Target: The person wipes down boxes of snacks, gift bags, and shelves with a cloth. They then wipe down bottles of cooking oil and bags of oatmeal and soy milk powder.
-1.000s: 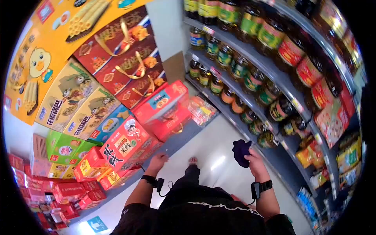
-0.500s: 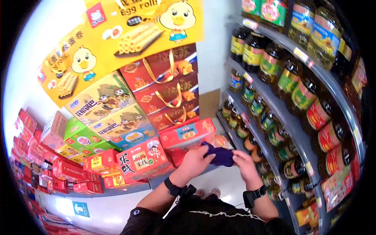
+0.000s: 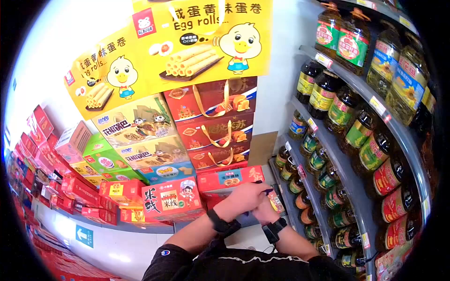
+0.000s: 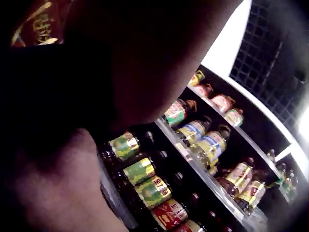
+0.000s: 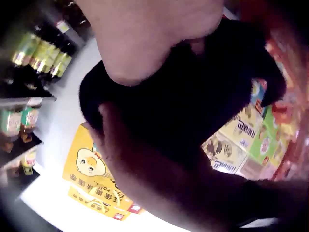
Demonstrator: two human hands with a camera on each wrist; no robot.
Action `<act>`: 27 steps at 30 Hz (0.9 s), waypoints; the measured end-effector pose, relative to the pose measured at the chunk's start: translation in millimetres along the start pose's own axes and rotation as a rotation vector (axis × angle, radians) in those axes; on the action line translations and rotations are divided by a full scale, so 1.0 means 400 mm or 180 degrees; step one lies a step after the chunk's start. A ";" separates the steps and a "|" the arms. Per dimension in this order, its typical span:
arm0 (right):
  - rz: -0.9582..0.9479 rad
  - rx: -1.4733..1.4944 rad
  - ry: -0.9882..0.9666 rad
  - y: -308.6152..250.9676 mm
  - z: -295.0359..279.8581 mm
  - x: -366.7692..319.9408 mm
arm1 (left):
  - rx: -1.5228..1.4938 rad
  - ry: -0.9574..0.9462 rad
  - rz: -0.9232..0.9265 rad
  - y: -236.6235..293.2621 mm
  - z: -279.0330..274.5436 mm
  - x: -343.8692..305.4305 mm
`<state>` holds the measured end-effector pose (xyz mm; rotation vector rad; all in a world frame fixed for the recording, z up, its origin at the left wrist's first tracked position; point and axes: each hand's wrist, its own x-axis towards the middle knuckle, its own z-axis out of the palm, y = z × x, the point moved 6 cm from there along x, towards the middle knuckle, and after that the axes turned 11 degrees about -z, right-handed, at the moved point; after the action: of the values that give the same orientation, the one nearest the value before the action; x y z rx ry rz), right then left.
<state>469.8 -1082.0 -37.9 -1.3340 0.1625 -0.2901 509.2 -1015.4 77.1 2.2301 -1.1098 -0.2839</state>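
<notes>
In the head view my left hand (image 3: 246, 199) lies against my right hand (image 3: 266, 211), both in front of my body, with a dark purple cloth (image 5: 174, 106) gripped between them. Only small dark edges of that cloth stick out around the hands in the head view. Up close in the right wrist view, it is bunched up, with fingers (image 5: 140, 164) curled along its underside and skin pressing on it from above. The left wrist view has mostly dark skin and shelves, the cloth hidden there.
Stacked gift boxes (image 3: 220, 117) and a red rice noodle box (image 3: 171, 199) stand ahead and left, under yellow egg roll packs (image 3: 201, 44). Curved shelves of oil bottles (image 3: 358, 124) run along the right. A pale floor (image 3: 122, 253) shows below.
The cloth, first in my right hand alone at the right, was then stretched between both hands. Now the hands are together over it. The head view has swung, shifting the shelves rightward.
</notes>
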 end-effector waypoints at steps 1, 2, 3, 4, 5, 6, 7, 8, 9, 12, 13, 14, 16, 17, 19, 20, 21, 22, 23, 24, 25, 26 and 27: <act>-0.0088 0.0115 -0.0053 -0.012 0.027 0.023 | 0.0206 0.0214 0.0042 0.013 -0.018 0.005; -0.0153 0.0318 -0.0118 -0.025 0.059 0.048 | 0.0498 0.0593 0.0191 0.041 -0.053 0.007; -0.0218 0.0556 -0.0181 -0.042 0.093 0.077 | 0.0493 0.0600 0.0186 0.050 -0.072 0.013; -0.0299 0.0818 -0.0242 -0.067 0.122 0.108 | 0.0726 0.0685 0.0323 0.060 -0.091 0.016; -0.0398 0.1052 -0.0303 -0.096 0.146 0.147 | 0.0960 0.0788 0.0469 0.065 -0.118 0.017; -0.0511 0.1294 -0.0370 -0.132 0.171 0.182 | 0.0918 0.0832 0.0755 0.067 -0.153 0.006; -0.0637 0.1545 -0.0445 -0.171 0.194 0.220 | 0.1099 0.0803 0.1062 0.067 -0.185 0.001; -0.0778 0.1751 -0.0505 -0.214 0.210 0.253 | 0.0922 0.0722 0.1363 0.066 -0.223 -0.014; -0.0943 0.1913 -0.0542 -0.259 0.220 0.285 | 0.0751 0.0615 0.1673 0.060 -0.276 -0.028; -0.1458 0.2152 -0.0524 -0.380 0.232 0.379 | -0.0084 0.0586 0.1995 -0.047 -0.442 -0.028; -0.1647 0.2158 -0.0473 -0.419 0.230 0.419 | -0.0031 0.1097 0.1945 -0.083 -0.538 -0.035; -0.1680 0.2136 -0.0449 -0.442 0.235 0.468 | 0.0157 0.1468 0.1747 -0.134 -0.630 -0.027; -0.2323 0.0786 0.0700 -0.498 0.187 0.591 | 0.0373 0.2581 0.0974 -0.208 -0.852 -0.042; -0.2591 0.0102 0.1268 -0.535 0.165 0.650 | 0.0432 0.3265 0.0524 -0.260 -0.958 -0.044; -0.2989 -0.1294 0.2408 -0.626 0.128 0.738 | 0.0958 0.4258 0.0614 -0.314 -1.138 -0.032; -0.2816 -0.0464 0.1509 -0.656 0.117 0.819 | 0.0985 0.4433 0.0646 -0.349 -1.205 -0.001; -0.2589 0.0348 0.0603 -0.686 0.123 0.888 | 0.0996 0.4406 0.0653 -0.349 -1.234 0.031; -0.3342 -0.1946 0.1031 -0.765 0.151 0.903 | 0.0017 0.3809 0.0315 -0.385 -1.262 0.078; -0.3849 -0.4336 0.1385 -0.811 0.218 0.898 | -0.0925 0.3169 -0.0024 -0.422 -1.265 0.116; -0.3863 -0.4325 0.1378 -0.820 0.247 0.902 | -0.0916 0.3184 -0.0024 -0.434 -1.259 0.127; -0.4254 -0.5076 0.2037 -0.841 0.305 0.876 | -0.0307 0.3574 0.0081 -0.433 -1.245 0.134; -0.4607 -0.5818 0.2732 -0.853 0.369 0.848 | 0.0310 0.3944 0.0175 -0.425 -1.226 0.136; -0.4631 -0.5807 0.2714 -0.862 0.414 0.840 | 0.0312 0.3964 0.0161 -0.427 -1.212 0.142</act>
<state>796.8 -1099.3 351.7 -2.8288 0.1041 -2.3875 869.9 -770.8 355.5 1.8504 -0.4529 1.0628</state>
